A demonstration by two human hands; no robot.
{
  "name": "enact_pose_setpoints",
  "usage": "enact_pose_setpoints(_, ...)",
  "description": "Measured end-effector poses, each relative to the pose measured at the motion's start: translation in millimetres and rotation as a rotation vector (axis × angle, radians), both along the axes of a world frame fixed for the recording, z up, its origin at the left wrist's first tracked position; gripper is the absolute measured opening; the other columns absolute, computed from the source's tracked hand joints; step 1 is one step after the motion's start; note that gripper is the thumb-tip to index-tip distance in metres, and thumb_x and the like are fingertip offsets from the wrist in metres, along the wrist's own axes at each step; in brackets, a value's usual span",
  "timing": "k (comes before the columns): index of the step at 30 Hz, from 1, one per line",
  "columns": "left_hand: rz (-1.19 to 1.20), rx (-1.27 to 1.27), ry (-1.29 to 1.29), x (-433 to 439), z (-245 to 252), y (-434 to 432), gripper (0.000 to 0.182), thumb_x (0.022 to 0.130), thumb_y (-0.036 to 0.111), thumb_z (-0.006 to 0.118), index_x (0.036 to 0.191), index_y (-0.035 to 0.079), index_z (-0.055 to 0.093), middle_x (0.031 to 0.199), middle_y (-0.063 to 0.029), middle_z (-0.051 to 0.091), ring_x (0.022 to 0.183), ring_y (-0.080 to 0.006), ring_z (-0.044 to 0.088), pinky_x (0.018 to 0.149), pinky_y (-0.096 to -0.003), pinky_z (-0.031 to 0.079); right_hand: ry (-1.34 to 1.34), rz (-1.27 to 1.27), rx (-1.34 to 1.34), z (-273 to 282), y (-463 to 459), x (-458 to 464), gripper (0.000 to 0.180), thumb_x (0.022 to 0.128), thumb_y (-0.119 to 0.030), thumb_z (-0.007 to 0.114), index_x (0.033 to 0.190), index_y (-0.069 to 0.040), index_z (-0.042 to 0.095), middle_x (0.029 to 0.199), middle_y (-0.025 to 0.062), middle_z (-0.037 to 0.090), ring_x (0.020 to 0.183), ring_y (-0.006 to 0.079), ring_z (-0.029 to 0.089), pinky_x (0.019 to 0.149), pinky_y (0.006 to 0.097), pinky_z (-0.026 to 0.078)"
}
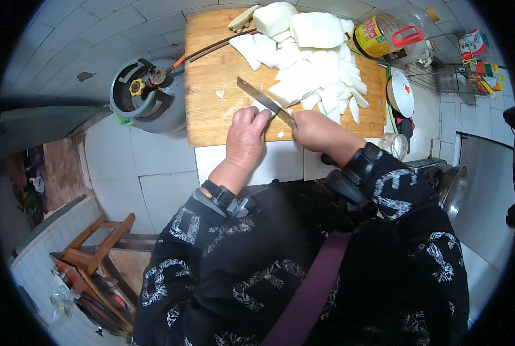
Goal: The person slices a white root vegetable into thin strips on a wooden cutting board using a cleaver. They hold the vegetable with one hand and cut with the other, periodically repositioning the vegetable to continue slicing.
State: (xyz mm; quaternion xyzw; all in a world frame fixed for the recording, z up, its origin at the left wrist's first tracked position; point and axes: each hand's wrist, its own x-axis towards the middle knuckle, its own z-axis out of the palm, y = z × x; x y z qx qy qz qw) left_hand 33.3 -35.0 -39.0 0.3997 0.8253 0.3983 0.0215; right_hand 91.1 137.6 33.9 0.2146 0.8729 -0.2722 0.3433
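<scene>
My right hand (320,132) grips a kitchen knife (261,97), whose blade slants up and to the left over a wooden cutting board (214,116). My left hand (246,134) has its fingers curled by the blade, holding a small piece of white vegetable (261,106) against the board. Most of that piece is hidden by the fingers and the knife. Beyond the blade spreads a heap of peeled white vegetable slices (318,73). Two large peeled chunks, a left one (275,19) and a right one (317,30), lie at the board's far side.
A gas cylinder (171,104) with a yellow valve knob stands left of the board, its hose running behind the board's edge. On the right are a large plastic bottle (372,36), a white bowl (400,97) and a glass jar (393,145). A wooden stool (97,246) is lower left.
</scene>
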Motion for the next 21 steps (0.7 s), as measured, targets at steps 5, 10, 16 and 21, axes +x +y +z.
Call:
enact_pose_setpoints(5, 0.018, -0.003, -0.026, 1, 0, -3, 0.024, 0.081, 0.001, 0.063, 0.104, 0.011, 0.063, 0.094, -0.0108, 0.055, 0.092, -0.0319, 0.053, 0.078, -0.0412, 0.049, 0.117, 0.003, 0.045, -7, 4, 4, 0.024, 0.090, -0.017, 0.049, 0.092, 0.002, 0.065, 0.084, 0.0266, 0.065, 0.083, 0.0437, 0.064, 0.077, 0.0494, 0.050)
enact_pose_setpoints(10, 0.016, -0.041, -0.064, 3, 1, -2, 0.032, 0.078, -0.003, 0.065, 0.108, 0.008, 0.061, 0.100, -0.0135, 0.058, 0.097, -0.0346, 0.054, 0.084, -0.0421, 0.048, 0.210, 0.107, 0.020, 38, 8, 25, 0.022, 0.091, -0.016, 0.050, 0.088, 0.002, 0.062, 0.081, 0.0248, 0.064, 0.080, 0.0439, 0.062, 0.075, 0.0501, 0.049)
enact_pose_setpoints(16, 0.034, 0.006, 0.014, 3, 0, 1, 0.026, 0.080, -0.001, 0.062, 0.104, 0.009, 0.064, 0.094, -0.0108, 0.056, 0.093, -0.0327, 0.054, 0.077, -0.0415, 0.049, 0.161, 0.194, 0.029, 36, 0, 25, 0.020, 0.091, -0.014, 0.049, 0.088, 0.001, 0.063, 0.080, 0.0246, 0.065, 0.078, 0.0430, 0.063, 0.073, 0.0499, 0.050)
enact_pose_setpoints(21, 0.011, -0.021, -0.071, 3, 0, -4, 0.030, 0.078, -0.001, 0.065, 0.107, 0.007, 0.061, 0.101, -0.0133, 0.058, 0.098, -0.0352, 0.054, 0.085, -0.0426, 0.047, 0.102, 0.057, 0.084, -4, -10, 1, 0.021, 0.090, -0.013, 0.048, 0.090, 0.001, 0.064, 0.081, 0.0248, 0.065, 0.080, 0.0424, 0.064, 0.074, 0.0494, 0.050)
